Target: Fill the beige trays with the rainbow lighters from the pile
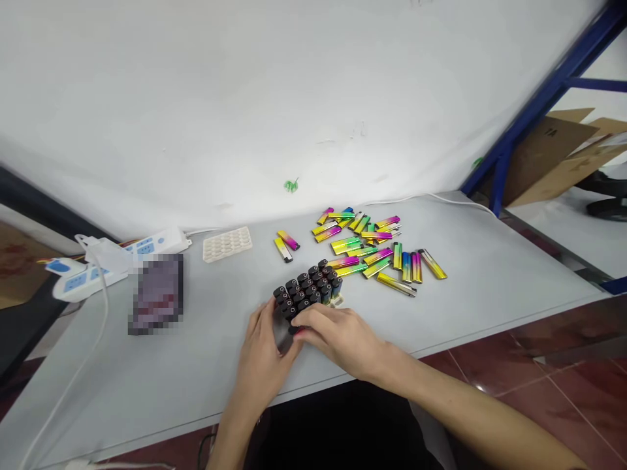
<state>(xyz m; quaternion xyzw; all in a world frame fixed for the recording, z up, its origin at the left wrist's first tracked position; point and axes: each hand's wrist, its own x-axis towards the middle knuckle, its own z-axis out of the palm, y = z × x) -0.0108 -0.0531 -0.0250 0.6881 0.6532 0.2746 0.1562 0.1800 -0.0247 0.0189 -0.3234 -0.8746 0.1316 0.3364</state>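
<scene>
Lighters point(306, 287) stand packed in a tight block near the worktop's point(480, 274) front edge, their long axes tilting away from me. My left hand point(262, 356) cups the block's left side while my right hand point(337, 336) lies across its near end, fingers curled around it and holding it. Loose lighters point(362, 248) lie beyond.

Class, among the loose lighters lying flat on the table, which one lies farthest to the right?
The gold lighter at the right edge of the pile: it lies slanted, and no other lighter lies beyond it.
</scene>
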